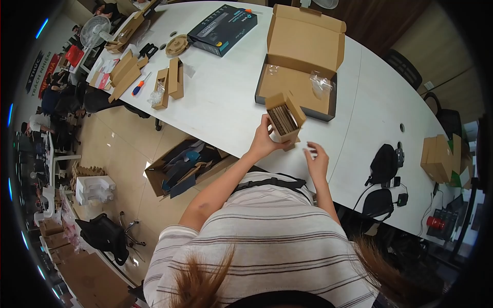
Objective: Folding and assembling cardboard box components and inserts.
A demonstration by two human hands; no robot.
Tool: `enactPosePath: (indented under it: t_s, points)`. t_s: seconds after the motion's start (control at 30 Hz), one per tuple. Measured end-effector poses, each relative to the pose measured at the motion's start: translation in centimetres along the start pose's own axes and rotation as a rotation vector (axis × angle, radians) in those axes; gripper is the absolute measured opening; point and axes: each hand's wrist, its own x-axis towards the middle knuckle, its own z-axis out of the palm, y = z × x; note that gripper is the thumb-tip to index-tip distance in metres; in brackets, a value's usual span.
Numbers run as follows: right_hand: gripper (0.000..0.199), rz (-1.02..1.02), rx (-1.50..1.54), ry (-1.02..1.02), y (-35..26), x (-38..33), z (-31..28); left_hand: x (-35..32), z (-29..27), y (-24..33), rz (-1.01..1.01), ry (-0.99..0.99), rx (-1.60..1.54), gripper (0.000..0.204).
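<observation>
Head view: gripping small cardboard box (292, 135) in left hand (265, 140), holding right hand (317, 157) loosely uncurled beside it, above counter (221, 97).

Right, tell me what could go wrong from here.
Only the left hand holds the small open brown cardboard box, so a tilt might spill the thin brown pieces packed inside. The crumpled clear plastic bag in the large open brown-and-black cardboard box could be overlooked.
</observation>
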Motion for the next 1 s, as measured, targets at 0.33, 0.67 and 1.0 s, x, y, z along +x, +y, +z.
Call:
enactPosePath:
  t_s: [0.33, 0.67, 1.0]
  points:
    - [0.026, -0.850, -0.127, 0.009, -14.9, -4.4, -2.9, -1.4, 1.4, -3.8, -0.062, -0.067, 0.008, 0.084]
    - [0.051, -0.730, -0.657, -0.023, -14.7, -4.0, -0.9, -2.5, 1.3, -3.7, 0.028, -0.031, 0.025, 0.080]
    - [0.059, -0.718, -0.651, -0.258, -15.1, -2.2, -2.6, -2.9, 0.9, -3.3, 0.056, -0.035, 0.049, 0.079]
